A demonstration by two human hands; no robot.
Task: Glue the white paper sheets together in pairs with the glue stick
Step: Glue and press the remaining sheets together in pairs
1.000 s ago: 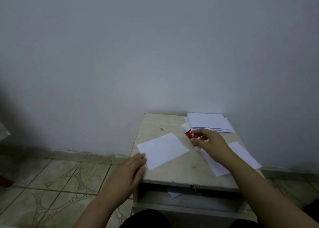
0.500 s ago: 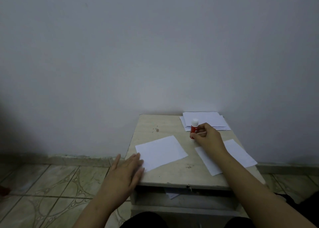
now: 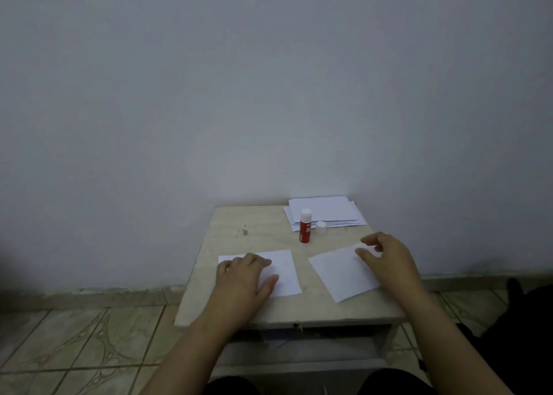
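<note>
The left hand (image 3: 244, 278) lay flat, fingers spread, on one white paper sheet (image 3: 285, 270). The right hand (image 3: 386, 258), fingers loosely curled, touched the second sheet (image 3: 338, 272). The red glue stick (image 3: 305, 230) stood upright, uncapped, beyond them on the beige table (image 3: 254, 233), beside the stack of white sheets (image 3: 326, 212).

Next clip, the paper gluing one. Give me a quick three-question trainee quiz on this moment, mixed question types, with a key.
1. True or false: the glue stick stands upright, held by no hand.
2. The left hand rests on: A) the paper stack B) the left sheet C) the cap
3. What is the right hand touching?

Key: 1 true; 2 B; 3 the right sheet, at its far corner.
</note>
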